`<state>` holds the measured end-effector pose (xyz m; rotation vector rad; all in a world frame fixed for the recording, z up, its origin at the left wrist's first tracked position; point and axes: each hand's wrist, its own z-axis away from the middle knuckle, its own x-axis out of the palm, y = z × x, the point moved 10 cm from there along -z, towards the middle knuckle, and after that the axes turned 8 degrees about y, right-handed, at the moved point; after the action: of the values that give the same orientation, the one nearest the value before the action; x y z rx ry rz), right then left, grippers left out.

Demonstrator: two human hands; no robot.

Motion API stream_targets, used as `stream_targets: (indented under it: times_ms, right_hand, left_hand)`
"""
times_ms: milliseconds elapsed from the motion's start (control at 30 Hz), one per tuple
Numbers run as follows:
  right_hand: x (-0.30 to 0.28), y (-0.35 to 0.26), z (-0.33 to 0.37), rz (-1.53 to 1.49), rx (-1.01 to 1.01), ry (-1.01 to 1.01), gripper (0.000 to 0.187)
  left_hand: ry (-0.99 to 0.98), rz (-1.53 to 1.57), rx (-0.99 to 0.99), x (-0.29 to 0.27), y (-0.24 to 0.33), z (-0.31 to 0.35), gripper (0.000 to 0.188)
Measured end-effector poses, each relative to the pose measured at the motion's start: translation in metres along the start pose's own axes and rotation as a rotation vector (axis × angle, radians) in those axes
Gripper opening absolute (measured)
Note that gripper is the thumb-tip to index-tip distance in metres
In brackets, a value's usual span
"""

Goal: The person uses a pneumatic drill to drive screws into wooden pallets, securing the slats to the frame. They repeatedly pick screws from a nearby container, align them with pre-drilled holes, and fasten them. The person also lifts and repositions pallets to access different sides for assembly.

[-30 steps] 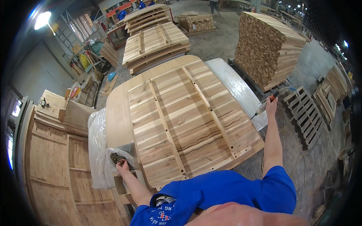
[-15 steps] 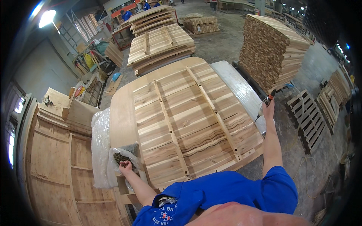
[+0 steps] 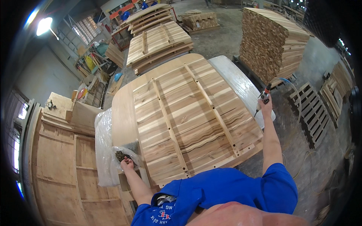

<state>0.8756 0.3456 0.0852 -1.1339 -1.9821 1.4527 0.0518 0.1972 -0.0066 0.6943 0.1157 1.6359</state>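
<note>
A broad pale board [image 3: 122, 101] was overlaid in large part by a striped wooden panel [image 3: 192, 113], positioned flat before the person. Two battens [image 3: 164, 113] were aligned near-to-far on the panel. An open clear plastic bag [image 3: 132, 149] was located beside its left edge. Off its right edge, a hand-held driver [image 3: 265, 96], bit downward, was enclosed by the right hand [image 3: 266, 106]. The left hand [image 3: 127, 163] was placed at small dark pieces [image 3: 120, 154] inside the bag, fingers curled; whether any were pinched could not be determined.
</note>
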Motion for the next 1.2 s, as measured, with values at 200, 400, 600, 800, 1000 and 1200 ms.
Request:
stream_targets:
  times_ms: [200, 400, 600, 800, 1000, 1200]
  right_hand:
    - [0.001, 0.034, -0.005, -0.094, 0.08, -0.294, 0.036]
    - [0.006, 0.039, -0.036, -0.275, 0.107, -0.406, 0.041]
    - [0.001, 0.078, -0.043, -0.316, 0.216, -0.38, 0.034]
    - [-0.007, 0.104, -0.047, -0.379, 0.238, -0.344, 0.033]
    - [0.01, 0.113, -0.075, -0.37, 0.252, -0.508, 0.028]
    - [0.036, 0.093, -0.063, -0.422, 0.211, -0.723, 0.032]
  left_hand:
    - [-0.009, -0.394, 0.228, -0.008, 0.006, 0.036, 0.024]
    - [0.124, -0.208, 0.193, -0.008, -0.022, 0.064, 0.029]
    - [0.208, -0.342, 0.288, -0.015, -0.035, 0.09, 0.025]
    - [-0.461, -0.06, 0.303, 0.032, -0.061, 0.125, 0.011]
    - [-0.741, -0.054, 0.147, 0.073, -0.227, 0.148, 0.027]
    - [-0.925, -0.087, -0.405, 0.084, -0.395, 0.207, 0.025]
